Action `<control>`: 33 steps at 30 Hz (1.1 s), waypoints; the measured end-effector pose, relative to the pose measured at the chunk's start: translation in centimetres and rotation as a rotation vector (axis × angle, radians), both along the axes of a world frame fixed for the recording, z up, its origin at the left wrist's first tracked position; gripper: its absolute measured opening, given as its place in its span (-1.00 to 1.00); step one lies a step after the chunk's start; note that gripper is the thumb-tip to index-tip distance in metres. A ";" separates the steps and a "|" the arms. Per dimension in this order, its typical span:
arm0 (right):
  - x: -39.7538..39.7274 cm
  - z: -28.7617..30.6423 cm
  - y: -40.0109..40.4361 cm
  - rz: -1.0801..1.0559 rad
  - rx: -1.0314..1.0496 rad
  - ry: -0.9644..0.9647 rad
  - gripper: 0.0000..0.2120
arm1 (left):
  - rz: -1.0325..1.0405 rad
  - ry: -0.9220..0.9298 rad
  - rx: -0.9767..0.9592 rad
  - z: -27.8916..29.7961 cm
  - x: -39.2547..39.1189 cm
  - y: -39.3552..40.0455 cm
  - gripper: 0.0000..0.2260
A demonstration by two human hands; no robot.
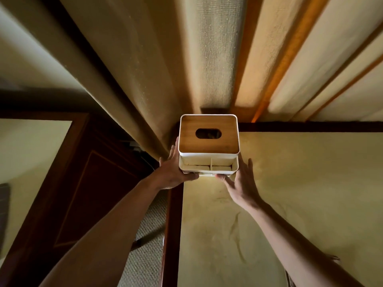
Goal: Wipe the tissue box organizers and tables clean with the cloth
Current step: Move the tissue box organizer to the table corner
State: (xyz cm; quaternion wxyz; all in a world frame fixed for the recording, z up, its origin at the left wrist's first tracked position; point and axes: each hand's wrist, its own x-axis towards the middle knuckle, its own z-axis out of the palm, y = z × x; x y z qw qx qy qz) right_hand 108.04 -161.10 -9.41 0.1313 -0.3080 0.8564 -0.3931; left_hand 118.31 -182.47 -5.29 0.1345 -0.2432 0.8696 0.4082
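- I am seeing the organizer (209,145) sitting at the far left corner of the table (290,183), its back close to the curtain (165,69)
- Its wooden lid (209,135) is facing up, with the oval slot (208,133) in the middle of it; I cannot tell what is lying inside the slot
- On the organizer's near side the white body is showing open compartments, split by a divider
- My left hand (176,172) is lying against the organizer's left wall, fingers straight along it and thumb pressing under the near bottom edge; it is not curling round anything
- My right hand (240,181) is lying against the organizer's right wall, fingers straight and spread, thumb touching the near bottom edge
- Both forearms are reaching in from the near edge toward the organizer
- Left of the organizer, past the table's dark wooden rim, a dark wood cabinet (87,183) is standing, and carpet (145,245) is showing in the gap between the two
- I cannot tell whether the organizer is resting fully on the table or being lifted a little
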 end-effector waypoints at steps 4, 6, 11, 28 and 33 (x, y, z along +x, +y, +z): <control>-0.5 0.4 -0.3 -0.002 -0.007 0.000 -0.17 | 0.040 0.032 0.039 -0.6 -0.1 -0.1 0.11; -0.6 0.6 -0.3 -0.004 -0.017 -0.008 -0.19 | 0.056 0.033 0.064 -1.3 0.0 -0.4 0.10; -0.3 1.1 -0.3 -0.016 -0.047 -0.066 -0.20 | 0.058 0.056 0.142 -2.3 0.0 -1.0 0.13; 4.9 3.7 13.8 -0.008 0.172 0.114 -0.39 | 0.211 0.139 -0.322 -0.6 9.4 12.8 -0.42; 9.5 2.4 21.1 -0.053 0.187 0.198 -0.48 | -0.011 0.015 -0.456 -1.3 14.0 16.4 -0.42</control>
